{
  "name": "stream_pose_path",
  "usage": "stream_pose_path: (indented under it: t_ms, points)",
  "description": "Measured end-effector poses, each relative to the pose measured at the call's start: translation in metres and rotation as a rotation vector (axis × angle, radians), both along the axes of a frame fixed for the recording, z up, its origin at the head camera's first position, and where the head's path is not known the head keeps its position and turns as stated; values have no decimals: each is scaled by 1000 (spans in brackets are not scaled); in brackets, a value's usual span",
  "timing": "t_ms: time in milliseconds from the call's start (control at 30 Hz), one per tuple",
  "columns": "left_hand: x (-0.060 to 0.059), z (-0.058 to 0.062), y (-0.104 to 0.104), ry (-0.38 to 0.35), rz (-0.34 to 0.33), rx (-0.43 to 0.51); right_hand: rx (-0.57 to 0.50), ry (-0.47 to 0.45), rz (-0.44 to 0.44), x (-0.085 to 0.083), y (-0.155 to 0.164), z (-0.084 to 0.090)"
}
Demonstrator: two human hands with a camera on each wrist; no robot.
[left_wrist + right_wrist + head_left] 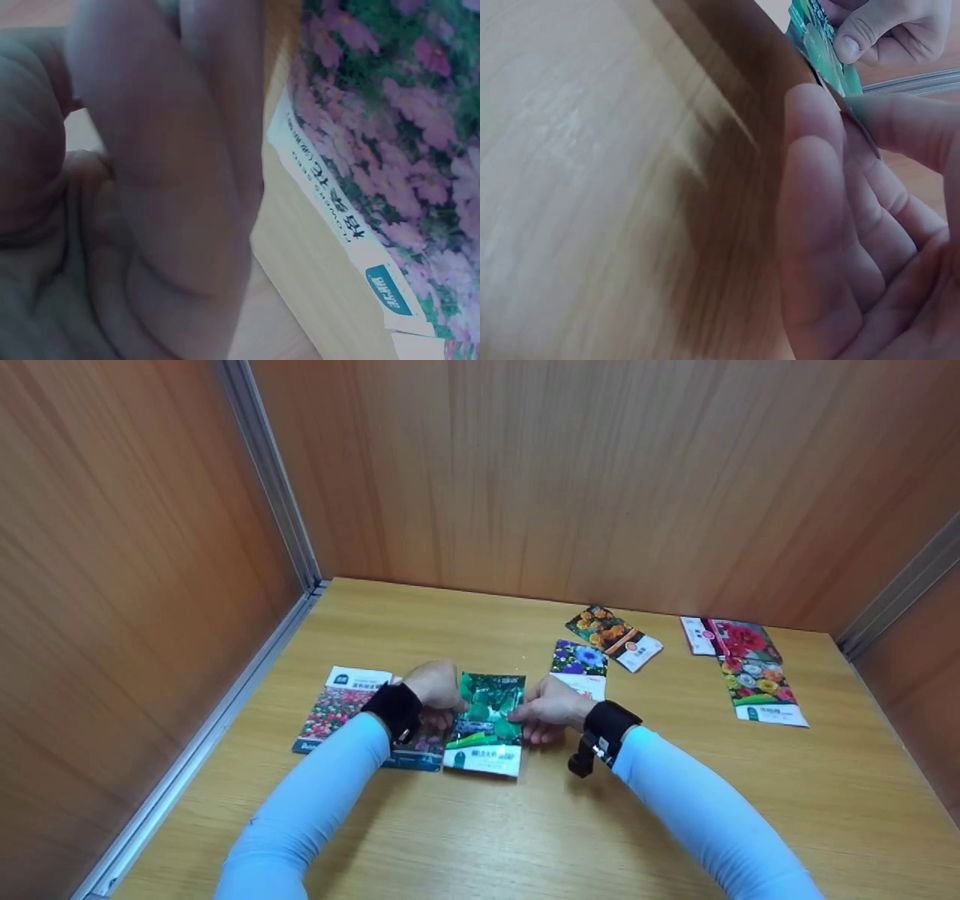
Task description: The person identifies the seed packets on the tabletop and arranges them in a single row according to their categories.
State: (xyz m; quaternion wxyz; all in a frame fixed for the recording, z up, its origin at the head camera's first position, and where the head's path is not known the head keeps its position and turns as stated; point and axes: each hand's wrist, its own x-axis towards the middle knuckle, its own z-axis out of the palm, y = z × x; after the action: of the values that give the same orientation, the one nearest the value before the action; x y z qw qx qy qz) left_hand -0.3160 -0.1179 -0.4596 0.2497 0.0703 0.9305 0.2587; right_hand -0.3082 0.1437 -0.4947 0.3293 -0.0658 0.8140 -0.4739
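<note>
Green seed packet (486, 722) — leafy print, white strip at its near end — tilted up off the table, pinched at both side edges.

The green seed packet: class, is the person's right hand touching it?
Touching. The head view shows the right hand pinching the green seed packet at its right edge; the right wrist view shows the fingers on it.

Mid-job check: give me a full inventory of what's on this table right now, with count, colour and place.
Green leafy seed packet: 1, green with white bottom band, centre, pinched by both hands.
Pink-flower seed packet: 1, pink and white, left of centre, flat.
Dark blue packet: 1, partly hidden under the left hand.
Purple-flower packet: 1, behind the right hand.
Orange-flower packet: 1, far centre.
Red-flower packet: 1, far right.
Mixed-flower packet: 1, right.
Wooden table: 1, light brown.
Left hand: holds green packet's left edge.
Right hand: holds its right edge.
</note>
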Motion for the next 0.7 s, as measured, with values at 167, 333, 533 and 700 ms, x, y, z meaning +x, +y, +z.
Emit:
stream_pose_path:
  t_ms: [167, 333, 533, 700]
  points:
    - [5, -1, 3, -9, -2, -52, 49, -6, 19, 0, -4, -3]
    - [9, 0, 10, -13, 18, -67, 112, -16, 25, 0, -3, -4]
    - [10, -2, 14, -2, 21, -134, 142, -1, 32, 3, -8, -3]
    - [10, -2, 15, 30, 1, -173, 179, 16, 34, 5, -11, -1]
